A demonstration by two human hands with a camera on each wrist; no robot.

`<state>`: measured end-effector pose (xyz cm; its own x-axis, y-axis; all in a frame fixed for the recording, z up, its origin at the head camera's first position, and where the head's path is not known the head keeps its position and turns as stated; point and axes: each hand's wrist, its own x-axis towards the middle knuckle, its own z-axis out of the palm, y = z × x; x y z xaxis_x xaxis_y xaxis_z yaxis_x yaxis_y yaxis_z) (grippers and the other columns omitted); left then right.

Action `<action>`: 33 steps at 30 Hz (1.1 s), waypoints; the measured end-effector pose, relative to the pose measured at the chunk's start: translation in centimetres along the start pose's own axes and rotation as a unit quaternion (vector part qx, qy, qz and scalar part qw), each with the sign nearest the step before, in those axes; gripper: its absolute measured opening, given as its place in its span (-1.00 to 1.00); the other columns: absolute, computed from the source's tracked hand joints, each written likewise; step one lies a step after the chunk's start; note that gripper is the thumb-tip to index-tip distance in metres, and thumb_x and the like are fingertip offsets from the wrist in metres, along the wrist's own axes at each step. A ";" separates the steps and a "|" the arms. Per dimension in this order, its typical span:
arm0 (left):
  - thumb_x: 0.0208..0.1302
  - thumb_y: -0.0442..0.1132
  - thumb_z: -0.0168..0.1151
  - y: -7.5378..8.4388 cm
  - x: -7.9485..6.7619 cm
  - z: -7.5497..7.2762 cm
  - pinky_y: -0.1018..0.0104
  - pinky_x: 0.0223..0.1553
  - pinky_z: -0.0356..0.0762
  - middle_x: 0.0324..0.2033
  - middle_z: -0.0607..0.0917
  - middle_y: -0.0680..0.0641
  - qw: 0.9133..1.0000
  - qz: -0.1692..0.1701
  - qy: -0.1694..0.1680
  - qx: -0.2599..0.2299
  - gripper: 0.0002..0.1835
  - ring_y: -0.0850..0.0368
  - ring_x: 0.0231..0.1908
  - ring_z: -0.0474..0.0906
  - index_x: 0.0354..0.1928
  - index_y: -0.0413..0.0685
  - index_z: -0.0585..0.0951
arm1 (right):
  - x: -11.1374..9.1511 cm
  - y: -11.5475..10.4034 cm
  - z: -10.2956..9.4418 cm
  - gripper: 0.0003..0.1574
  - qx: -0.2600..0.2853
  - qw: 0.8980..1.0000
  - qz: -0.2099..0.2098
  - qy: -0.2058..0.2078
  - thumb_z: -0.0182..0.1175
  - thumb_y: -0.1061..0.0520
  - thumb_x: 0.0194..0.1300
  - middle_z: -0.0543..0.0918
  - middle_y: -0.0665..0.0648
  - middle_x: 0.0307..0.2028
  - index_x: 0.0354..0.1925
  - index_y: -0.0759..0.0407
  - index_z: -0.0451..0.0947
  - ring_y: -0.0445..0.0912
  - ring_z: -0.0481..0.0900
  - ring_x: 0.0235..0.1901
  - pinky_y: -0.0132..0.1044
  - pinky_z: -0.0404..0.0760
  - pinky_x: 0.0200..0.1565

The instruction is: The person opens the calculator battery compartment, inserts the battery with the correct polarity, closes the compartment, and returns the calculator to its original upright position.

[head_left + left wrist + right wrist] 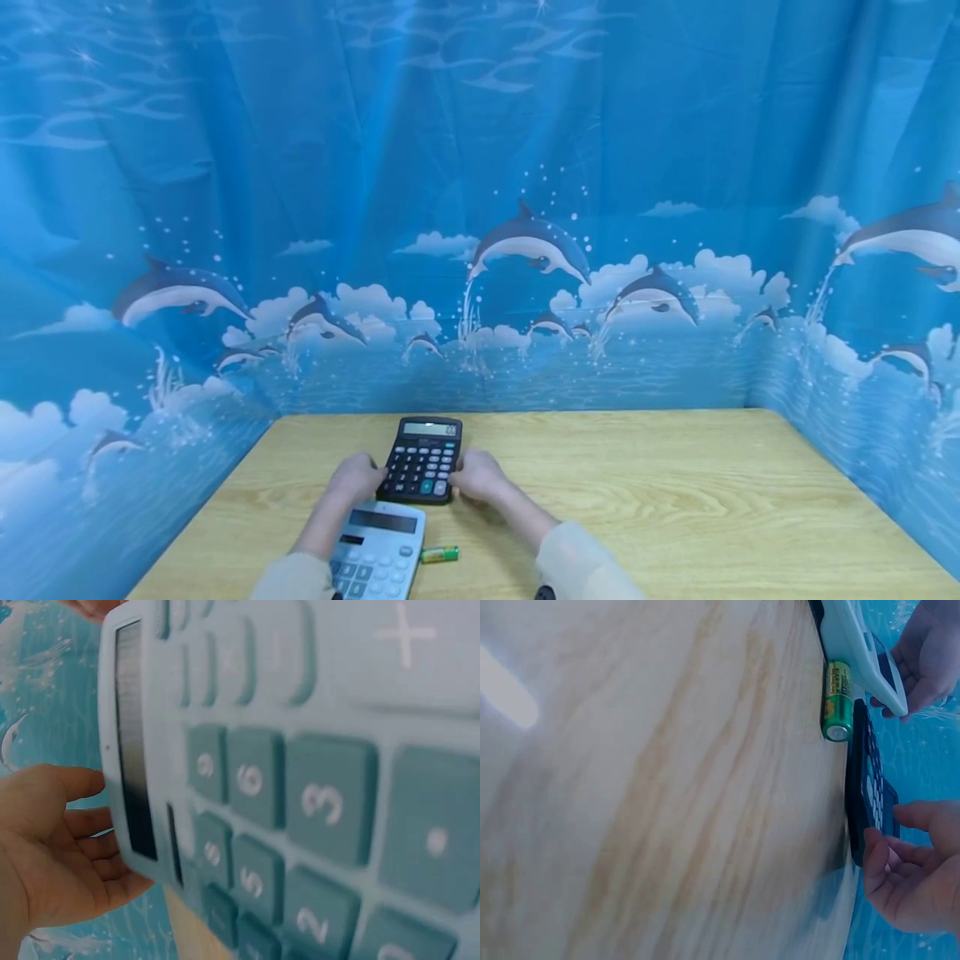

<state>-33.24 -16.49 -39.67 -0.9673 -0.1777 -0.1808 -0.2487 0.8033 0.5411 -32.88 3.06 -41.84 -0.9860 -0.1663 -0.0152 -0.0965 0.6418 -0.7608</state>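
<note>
A black calculator [420, 461] lies on the table with digits on its display. My left hand [357, 479] grips its left edge, and my right hand [480, 476] holds the right edge, thumbs near the keys. In the right wrist view the right hand [922, 870] has curled fingers at the side of the black calculator [864, 784]. Nearer to me is a white calculator [382, 546] with a blank display, under my left forearm. It fills much of the left wrist view, where the left hand [67, 851] shows beyond it and the black calculator is hidden.
A green battery [440, 554] lies on the table just right of the white calculator. The wooden table [675, 500] stretches to the right. A blue curtain [480, 125] with printed dolphins stands behind the table and along its sides.
</note>
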 end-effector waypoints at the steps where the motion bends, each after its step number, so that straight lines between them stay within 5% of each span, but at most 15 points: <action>1: 0.29 -0.25 0.04 -0.1 -0.4 -0.4 0.13 -0.35 0.51 -0.44 0.57 -0.19 1.000 0.006 -0.001 -0.001 -0.67 -0.04 -0.36 0.52 -0.11 -0.47 0.50 | 0.0 0.0 -0.1 -0.87 -0.004 1.000 -0.002 -0.002 0.19 0.21 0.14 0.49 0.11 -0.60 -0.41 0.29 0.53 -0.12 0.39 -0.67 -0.33 0.41 -0.64; 8: 0.26 -0.23 0.08 -0.8 -1.3 -2.0 0.07 -0.28 0.54 -0.42 0.58 -0.20 0.999 0.035 -0.006 0.015 -0.66 -0.06 -0.35 0.53 -0.17 -0.48 0.50 | 0.0 -0.1 -1.0 -0.78 -0.007 0.999 -0.018 -0.026 0.16 0.08 0.21 0.46 0.05 -0.67 -0.50 0.17 0.53 -0.18 0.28 -0.71 -0.38 0.32 -0.65; 14: 0.16 -0.24 0.19 -1.0 -2.3 -2.2 0.07 -0.29 0.54 -0.44 0.56 -0.19 0.998 0.050 -0.018 0.046 -0.67 -0.06 -0.36 0.52 -0.22 -0.47 0.50 | -0.5 -0.7 -1.0 -0.77 -0.033 0.994 -0.093 -0.048 0.17 0.06 0.23 0.48 0.01 -0.65 -0.45 0.18 0.58 -0.20 0.29 -0.67 -0.40 0.30 -0.64; 22: 0.09 -0.17 0.27 -1.3 -3.1 -2.6 0.12 -0.31 0.52 -0.39 0.54 -0.23 0.998 0.008 -0.029 0.048 -0.51 -0.09 -0.32 0.50 -0.14 -0.51 0.43 | -1.6 -2.0 -0.1 -0.74 -0.044 0.986 -0.133 -0.095 0.22 0.01 0.19 0.58 -0.02 -0.53 -0.37 0.20 0.62 -0.22 0.45 -0.55 -0.38 0.47 -0.48; 28: 0.09 -0.08 0.30 -2.2 -3.8 -3.3 0.31 -0.47 0.47 -0.51 0.53 -0.15 0.995 0.001 -0.074 0.060 -0.56 0.05 -0.51 0.46 -0.31 -0.40 0.48 | -2.1 -2.6 0.4 -0.76 -0.063 0.978 -0.153 -0.126 0.23 0.00 0.18 0.55 -0.06 -0.58 -0.39 0.16 0.62 -0.25 0.45 -0.58 -0.42 0.46 -0.50; 33: 0.07 -0.09 0.32 -3.7 -4.8 -3.8 0.26 -0.46 0.57 -0.54 0.56 -0.15 0.991 0.015 -0.122 0.046 -0.58 0.05 -0.54 0.55 -0.35 -0.37 0.47 | -2.4 -2.8 0.9 -0.80 -0.077 0.974 -0.159 -0.143 0.25 0.02 0.17 0.55 -0.07 -0.59 -0.40 0.15 0.62 -0.26 0.44 -0.58 -0.44 0.45 -0.52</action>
<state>-27.86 -20.79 -37.72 -0.9311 -0.0188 -0.3644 -0.2030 0.8566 0.4744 -30.16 1.03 -40.26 -0.8267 -0.5625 0.0087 -0.4322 0.6250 -0.6501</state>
